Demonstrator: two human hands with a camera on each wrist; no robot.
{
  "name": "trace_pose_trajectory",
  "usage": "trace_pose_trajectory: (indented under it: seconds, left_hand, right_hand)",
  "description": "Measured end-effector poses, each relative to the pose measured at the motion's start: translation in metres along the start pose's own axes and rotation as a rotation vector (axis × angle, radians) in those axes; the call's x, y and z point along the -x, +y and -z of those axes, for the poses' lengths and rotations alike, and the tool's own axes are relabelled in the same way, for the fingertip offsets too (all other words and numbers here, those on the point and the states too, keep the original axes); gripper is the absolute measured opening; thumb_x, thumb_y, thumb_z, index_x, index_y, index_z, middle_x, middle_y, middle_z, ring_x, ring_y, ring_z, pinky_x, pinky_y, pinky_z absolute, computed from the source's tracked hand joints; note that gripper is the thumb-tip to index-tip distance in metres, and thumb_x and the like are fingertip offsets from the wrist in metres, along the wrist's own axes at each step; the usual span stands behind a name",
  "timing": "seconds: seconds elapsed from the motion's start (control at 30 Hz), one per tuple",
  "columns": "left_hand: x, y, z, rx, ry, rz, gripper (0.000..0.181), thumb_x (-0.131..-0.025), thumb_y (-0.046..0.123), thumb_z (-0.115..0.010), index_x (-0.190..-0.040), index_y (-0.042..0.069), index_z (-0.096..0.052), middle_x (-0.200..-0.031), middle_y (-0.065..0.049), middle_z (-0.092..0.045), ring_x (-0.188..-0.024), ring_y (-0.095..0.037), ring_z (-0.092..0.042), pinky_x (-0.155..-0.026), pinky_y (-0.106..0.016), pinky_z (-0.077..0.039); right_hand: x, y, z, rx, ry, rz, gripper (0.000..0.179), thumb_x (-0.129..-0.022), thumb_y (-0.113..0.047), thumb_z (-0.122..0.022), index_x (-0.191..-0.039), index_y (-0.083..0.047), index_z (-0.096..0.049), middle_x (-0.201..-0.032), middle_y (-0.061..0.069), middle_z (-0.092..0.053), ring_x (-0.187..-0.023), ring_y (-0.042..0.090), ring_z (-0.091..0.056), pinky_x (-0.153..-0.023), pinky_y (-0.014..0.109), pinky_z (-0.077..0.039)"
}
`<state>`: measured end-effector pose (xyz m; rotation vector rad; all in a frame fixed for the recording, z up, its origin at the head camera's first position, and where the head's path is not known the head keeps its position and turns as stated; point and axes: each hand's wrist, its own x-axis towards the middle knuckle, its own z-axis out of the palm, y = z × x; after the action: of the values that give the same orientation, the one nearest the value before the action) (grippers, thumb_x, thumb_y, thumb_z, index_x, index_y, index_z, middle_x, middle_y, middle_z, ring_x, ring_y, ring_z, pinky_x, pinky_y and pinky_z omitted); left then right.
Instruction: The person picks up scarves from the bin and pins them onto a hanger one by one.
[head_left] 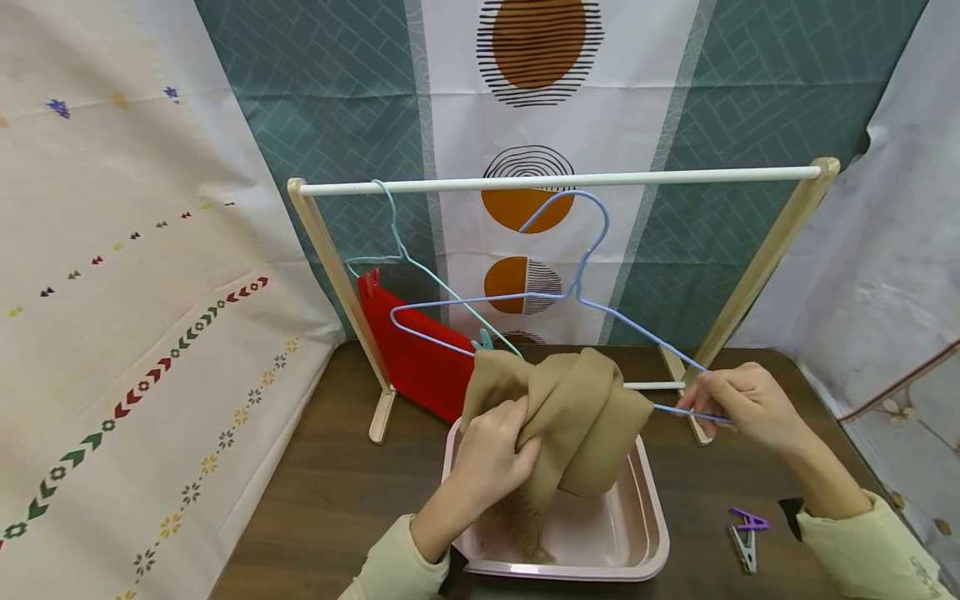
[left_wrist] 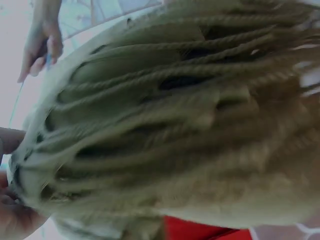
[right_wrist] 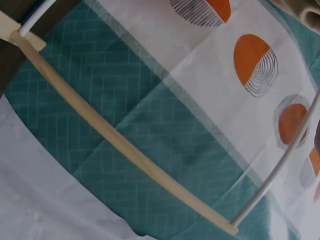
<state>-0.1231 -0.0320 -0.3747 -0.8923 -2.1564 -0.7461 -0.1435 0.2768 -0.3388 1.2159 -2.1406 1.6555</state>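
Observation:
A tan scarf hangs in folds at the lower bar of a blue clothes hanger. My left hand grips the scarf's near side with curled fingers. The right hand pinches the hanger near its right corner. The hook is clear of any rod, below and in front of the white rail. Blurred fringe of the scarf fills much of the left wrist view, with the right hand small behind it. In the right wrist view, that hand's grip is out of sight.
A pink basin stands beneath the scarf. A wooden rack with a white rail stands behind. On it, a mint hanger carries a red cloth held by clothespins. Purple and grey clothespins lie at the right.

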Motion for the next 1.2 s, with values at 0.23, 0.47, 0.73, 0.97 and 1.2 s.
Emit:
trace_pose_trajectory:
  seconds: [0.23,0.47,0.73,0.97,1.2]
  left_hand:
    - [-0.018,-0.005,0.019,-0.081,0.076,0.002,0.009,-0.067,0.0,-0.062,-0.074,0.006,-0.064,-0.071,-0.005,-0.055,-0.051,-0.014,-0.051,-0.043,-0.023,-0.041]
    - [-0.049,0.0,0.022,0.287,0.209,0.227,0.015,-0.074,-0.004,-0.063,-0.086,-0.001,-0.07,-0.073,-0.007,-0.061,-0.062,-0.015,-0.055,-0.054,-0.02,-0.042]
    - [-0.039,0.047,-0.02,0.358,-0.194,-0.024,0.045,-0.078,0.002,-0.063,-0.122,-0.004,-0.053,-0.104,-0.01,-0.056,-0.087,-0.014,-0.057,-0.078,-0.016,-0.043]
    - [-0.025,0.05,-0.029,0.354,-0.369,-0.151,0.054,-0.08,-0.008,-0.053,-0.132,-0.004,-0.042,-0.117,-0.011,-0.046,-0.092,-0.012,-0.05,-0.075,-0.01,-0.039]
    - [-0.026,0.044,-0.03,0.37,-0.453,-0.2,0.052,-0.083,-0.003,-0.054,-0.133,-0.002,-0.041,-0.124,-0.011,-0.044,-0.103,-0.013,-0.049,-0.083,-0.011,-0.038]
  right_hand:
    - [0.002,0.007,-0.012,0.052,-0.006,-0.119,0.045,-0.089,0.017,-0.033,-0.059,-0.006,-0.057,-0.05,-0.001,-0.057,-0.061,0.008,-0.062,-0.044,0.022,-0.043]
    - [0.003,0.011,-0.031,0.14,0.031,-0.163,0.042,-0.089,0.014,-0.039,-0.063,-0.01,-0.062,-0.053,-0.003,-0.058,-0.043,0.007,-0.051,-0.035,0.022,-0.036]
    - [-0.005,0.009,-0.049,0.057,0.122,-0.169,0.044,-0.093,0.01,-0.034,-0.059,-0.006,-0.057,-0.044,0.003,-0.051,-0.037,0.011,-0.045,-0.032,0.022,-0.03]
    - [-0.004,0.01,-0.05,-0.004,0.212,-0.261,0.036,-0.088,0.01,-0.047,-0.056,-0.004,-0.054,-0.044,0.004,-0.048,-0.037,0.011,-0.041,-0.033,0.028,-0.028]
    - [-0.009,0.002,-0.05,0.023,0.247,-0.288,0.043,-0.078,0.011,-0.063,-0.046,-0.01,-0.041,-0.045,-0.001,-0.041,-0.041,0.009,-0.039,-0.036,0.029,-0.031]
